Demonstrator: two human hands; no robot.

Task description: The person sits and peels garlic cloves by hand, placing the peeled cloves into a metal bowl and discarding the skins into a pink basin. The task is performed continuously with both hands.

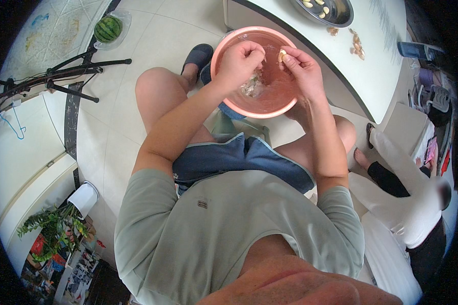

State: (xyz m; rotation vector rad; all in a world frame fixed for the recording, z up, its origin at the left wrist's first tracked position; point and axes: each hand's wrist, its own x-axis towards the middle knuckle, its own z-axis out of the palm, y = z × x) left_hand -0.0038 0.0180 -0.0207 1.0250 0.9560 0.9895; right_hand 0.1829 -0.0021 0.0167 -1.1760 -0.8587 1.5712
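Observation:
A pink plastic basin (265, 113) is between my knees, with whitish scraps (252, 87) lying low inside it. Over its right side, my right hand (305, 70) pinches a garlic clove (282, 55), partly pale and partly brown, between thumb and fingers. My left hand (244, 61) is over the basin's left side, thumb and fingertips pressed together; a tiny bit, perhaps skin, shows at the tips. A metal bowl (343, 19) with several peeled garlic cloves (321, 15) stands on the white table beyond the basin. Brown garlic skins (357, 45) lie beside that bowl.
The white table (378, 84) has a curved dark edge close to my right hand. A watermelon (108, 29) in plastic and a black metal stand (76, 72) are on the floor at left. At right, a person (416, 213) reclines on a seat. A potted plant (61, 228) stands lower left.

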